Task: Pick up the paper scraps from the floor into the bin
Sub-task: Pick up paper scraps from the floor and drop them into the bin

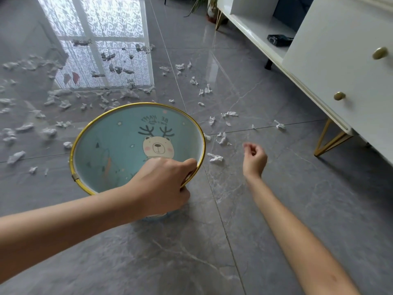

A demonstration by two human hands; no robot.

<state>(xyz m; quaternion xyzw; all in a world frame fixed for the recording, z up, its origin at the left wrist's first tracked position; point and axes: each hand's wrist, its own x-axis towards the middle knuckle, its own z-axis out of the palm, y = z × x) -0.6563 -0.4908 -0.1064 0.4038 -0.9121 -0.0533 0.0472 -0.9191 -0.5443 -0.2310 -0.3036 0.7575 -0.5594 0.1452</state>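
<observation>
Left hand (pixel 163 184) grips the bin (pixel 119 145) rim, keeping it near; right hand (pixel 254 158), loosely curled, empty, reaches toward scraps (pixel 215 157) nearby.

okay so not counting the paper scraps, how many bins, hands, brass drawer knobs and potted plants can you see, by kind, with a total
Bins: 1, the teal bin with a gold rim, gripped by the left hand
Hands: 2, with the right hand loosely curled above the floor
Brass knobs: 2, upper knob and lower knob
Potted plants: 1, the plant, partly cut off
Total: 6
</observation>
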